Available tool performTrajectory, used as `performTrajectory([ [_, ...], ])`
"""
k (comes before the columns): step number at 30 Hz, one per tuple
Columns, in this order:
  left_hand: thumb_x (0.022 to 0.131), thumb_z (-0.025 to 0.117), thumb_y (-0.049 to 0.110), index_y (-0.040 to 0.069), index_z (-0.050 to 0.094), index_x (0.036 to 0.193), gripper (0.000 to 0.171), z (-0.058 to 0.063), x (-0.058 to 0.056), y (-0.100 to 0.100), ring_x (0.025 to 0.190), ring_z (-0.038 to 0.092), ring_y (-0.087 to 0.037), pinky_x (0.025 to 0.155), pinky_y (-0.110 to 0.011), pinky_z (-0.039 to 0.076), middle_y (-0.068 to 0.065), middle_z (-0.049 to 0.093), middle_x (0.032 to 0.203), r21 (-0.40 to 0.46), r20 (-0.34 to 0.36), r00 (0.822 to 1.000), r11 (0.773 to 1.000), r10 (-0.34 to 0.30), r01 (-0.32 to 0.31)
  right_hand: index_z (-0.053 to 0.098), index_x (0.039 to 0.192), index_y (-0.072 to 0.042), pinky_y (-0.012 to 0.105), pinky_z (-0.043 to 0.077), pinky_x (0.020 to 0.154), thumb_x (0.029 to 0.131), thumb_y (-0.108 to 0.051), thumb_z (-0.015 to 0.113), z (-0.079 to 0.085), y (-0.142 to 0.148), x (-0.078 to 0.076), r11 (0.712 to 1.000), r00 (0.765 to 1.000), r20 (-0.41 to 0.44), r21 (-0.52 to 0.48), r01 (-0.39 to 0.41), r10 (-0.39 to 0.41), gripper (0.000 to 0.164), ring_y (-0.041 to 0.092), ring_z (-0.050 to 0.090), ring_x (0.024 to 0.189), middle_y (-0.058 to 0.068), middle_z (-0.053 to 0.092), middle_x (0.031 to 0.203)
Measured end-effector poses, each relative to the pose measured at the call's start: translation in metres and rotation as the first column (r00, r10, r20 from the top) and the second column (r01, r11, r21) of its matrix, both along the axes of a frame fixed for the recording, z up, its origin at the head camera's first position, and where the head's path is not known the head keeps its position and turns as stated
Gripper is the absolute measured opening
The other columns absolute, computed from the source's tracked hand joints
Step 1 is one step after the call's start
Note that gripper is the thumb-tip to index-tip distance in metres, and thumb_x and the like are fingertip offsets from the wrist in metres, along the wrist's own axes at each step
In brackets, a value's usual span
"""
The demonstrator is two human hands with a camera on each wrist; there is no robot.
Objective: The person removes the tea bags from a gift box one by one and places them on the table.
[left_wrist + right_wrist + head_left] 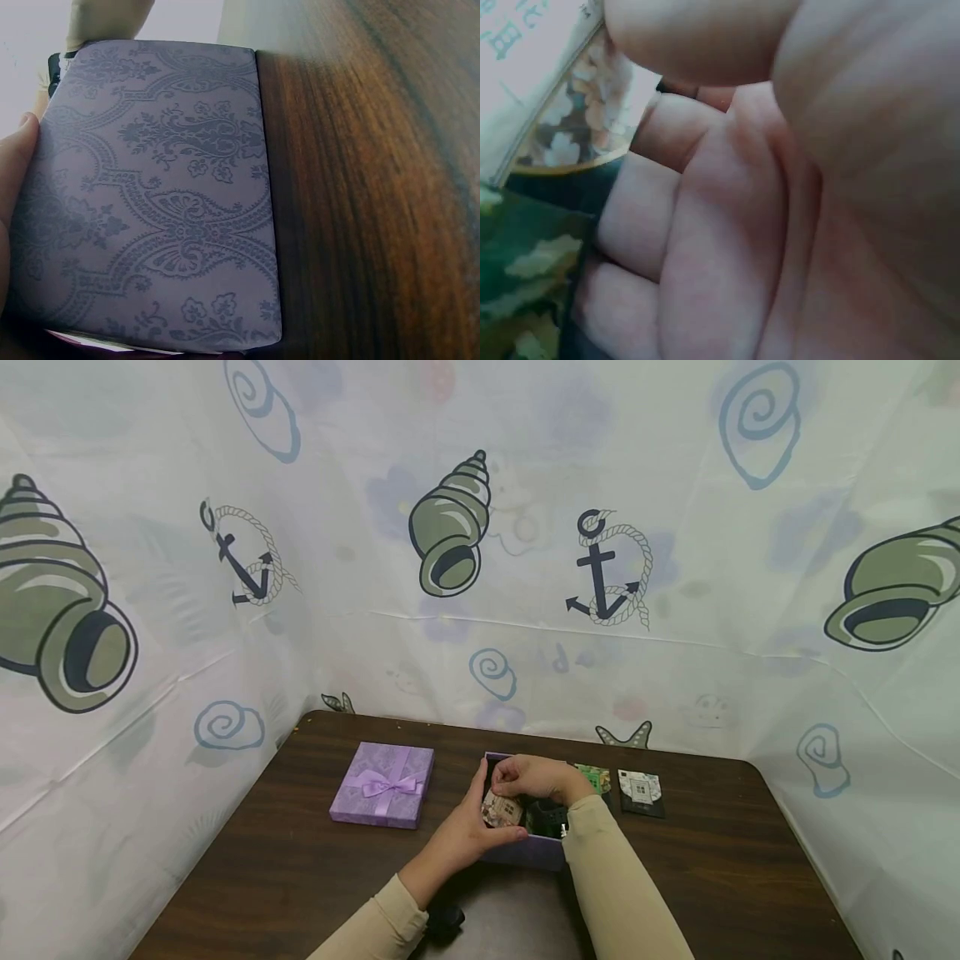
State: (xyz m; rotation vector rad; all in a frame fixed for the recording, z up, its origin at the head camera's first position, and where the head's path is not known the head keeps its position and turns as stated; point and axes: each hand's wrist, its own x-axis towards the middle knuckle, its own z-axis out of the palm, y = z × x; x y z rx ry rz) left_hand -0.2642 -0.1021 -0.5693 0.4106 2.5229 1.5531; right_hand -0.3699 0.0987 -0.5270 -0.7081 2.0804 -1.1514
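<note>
An open purple gift box (525, 853) stands on the table, and its patterned outer wall fills much of the left wrist view. My left hand (468, 827) holds the box at its left side, thumb along the front rim. Inside the left part of the box is a small beige floral packet (502, 810). My right hand (543, 777) reaches over the box and pinches the top of that packet with thumb and fingers. A green printed packet (529, 277) shows beside it in the right wrist view. The right hand and forearm hide part of the box's inside.
A purple lid (382, 785) with a ribbon bow lies left of the box. To the right lie a green packet (595, 778), partly behind the right hand, and a black-and-white packet (641, 792). Printed cloth (525, 635) surrounds the brown wooden table (720, 860).
</note>
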Motion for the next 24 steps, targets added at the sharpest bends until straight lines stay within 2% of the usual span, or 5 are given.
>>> performTrajectory([
  [7,0.085,0.088,0.063,0.033,-0.005,0.177,0.134,0.0002,0.0008,0.0014,0.158,0.043,-0.04,0.12,-0.066,0.043,-0.014,0.024,0.181,-0.015,0.0,1.0,1.0,0.005,-0.005,0.068,0.112,-0.009,0.03,0.048,0.072,0.112,-0.025,0.064,0.0019,0.0,0.0032,0.999,0.999,0.01,-0.017,0.038,-0.038,0.017,0.015,0.053,0.078,0.001,0.061,0.094],
  [14,0.087,0.087,0.062,0.036,-0.005,0.177,0.132,0.001,0.0005,0.0018,0.158,0.044,-0.04,0.12,-0.067,0.044,-0.011,0.025,0.181,-0.02,0.016,1.0,1.0,0.01,-0.009,0.069,0.13,-0.012,0.033,0.05,0.081,0.111,-0.035,0.064,0.0021,0.0003,0.0021,0.999,0.998,0.035,0.025,0.044,-0.045,0.03,0.018,0.057,0.093,0.005,0.065,0.111],
  [17,0.087,0.086,0.065,0.036,-0.005,0.177,0.131,0.0014,0.0006,0.0018,0.157,0.045,-0.041,0.118,-0.067,0.045,-0.013,0.025,0.181,-0.024,0.017,1.0,1.0,0.007,-0.007,0.068,0.133,-0.01,0.033,0.051,0.08,0.108,-0.024,0.064,0.001,0.0003,0.0007,0.999,0.998,0.053,0.023,0.043,-0.045,0.029,0.018,0.057,0.091,0.006,0.064,0.111],
  [21,0.086,0.088,0.063,0.038,-0.006,0.176,0.132,0.0017,0.0009,0.0016,0.158,0.044,-0.039,0.12,-0.065,0.044,-0.012,0.026,0.181,-0.01,0.014,1.0,1.0,0.007,-0.007,0.065,0.138,-0.008,0.032,0.054,0.076,0.099,-0.01,0.066,0.0009,0.0008,0.0004,0.999,0.995,0.089,0.008,0.053,-0.053,0.039,0.019,0.059,0.088,0.006,0.065,0.109],
  [24,0.086,0.089,0.06,0.04,-0.006,0.176,0.132,0.0015,0.0007,0.0015,0.159,0.043,-0.036,0.122,-0.064,0.042,-0.011,0.028,0.18,0.004,0.012,1.0,1.0,0.011,-0.011,0.064,0.14,-0.006,0.031,0.055,0.077,0.098,-0.007,0.067,0.0001,0.0009,-0.0001,0.999,0.995,0.094,-0.008,0.048,-0.047,0.043,0.018,0.061,0.088,0.006,0.066,0.107],
])
